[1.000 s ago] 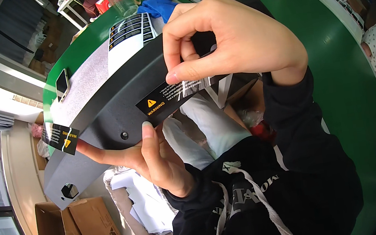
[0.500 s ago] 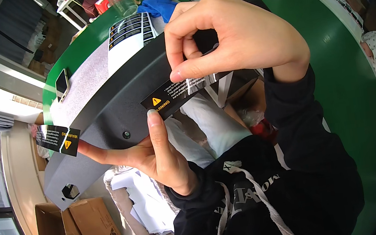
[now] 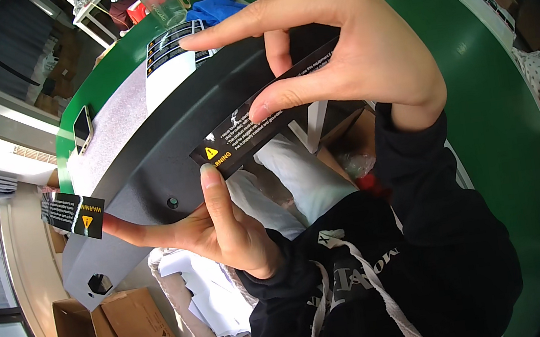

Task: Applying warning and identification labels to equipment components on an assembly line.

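A curved black plastic panel [image 3: 138, 179] lies across in front of me, tilted, with a round hole and a hexagonal hole at its lower left. Along its near edge runs a long black warning label [image 3: 245, 136]. My left hand [image 3: 227, 232] grips the panel's near edge, its thumb on the label's left corner. A second black warning label [image 3: 75, 216] hangs from the tip of my left index finger. Over the long label, my right hand [image 3: 371, 53] is open, its thumb touching the label and its index finger stretched out to the left.
A sheet of labels [image 3: 167, 51], a phone [image 3: 83, 130], a blue cloth [image 3: 216, 10] and a clear bottle [image 3: 156, 3] lie or stand on the green table [image 3: 479, 100] beyond. Below left are an open cardboard box [image 3: 117, 332] and a lined bin of white sheets [image 3: 212, 299].
My right hand has opened from a pinch, its index finger now reaching left and its thumb on the label. More of the long label shows. Panel and left hand have shifted slightly left.
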`<action>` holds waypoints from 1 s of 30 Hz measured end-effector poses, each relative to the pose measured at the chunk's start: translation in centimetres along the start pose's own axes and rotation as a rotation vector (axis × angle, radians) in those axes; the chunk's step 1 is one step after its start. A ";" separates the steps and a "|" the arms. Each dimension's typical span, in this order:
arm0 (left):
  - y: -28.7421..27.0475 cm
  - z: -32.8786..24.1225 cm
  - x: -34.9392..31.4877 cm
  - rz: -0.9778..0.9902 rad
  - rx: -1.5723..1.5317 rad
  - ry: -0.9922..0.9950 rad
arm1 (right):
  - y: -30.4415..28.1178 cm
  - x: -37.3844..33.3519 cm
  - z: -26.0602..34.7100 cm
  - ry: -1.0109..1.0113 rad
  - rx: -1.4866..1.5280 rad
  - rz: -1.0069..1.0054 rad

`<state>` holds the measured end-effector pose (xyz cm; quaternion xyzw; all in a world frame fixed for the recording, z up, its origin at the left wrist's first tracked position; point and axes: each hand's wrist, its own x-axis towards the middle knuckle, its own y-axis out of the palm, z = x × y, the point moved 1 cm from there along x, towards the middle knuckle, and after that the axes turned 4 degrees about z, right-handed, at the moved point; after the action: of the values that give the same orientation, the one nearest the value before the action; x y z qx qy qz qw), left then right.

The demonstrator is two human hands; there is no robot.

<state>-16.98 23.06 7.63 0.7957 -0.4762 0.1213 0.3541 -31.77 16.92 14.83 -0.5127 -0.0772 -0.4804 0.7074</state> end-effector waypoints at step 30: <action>0.6 0.2 0.0 0.009 0.011 0.011 | -1.9 0.6 2.2 0.290 -0.325 0.310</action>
<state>-17.52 22.77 7.77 0.7948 -0.4772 0.1297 0.3519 -32.03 18.27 17.39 -0.5511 0.1825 -0.4407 0.6846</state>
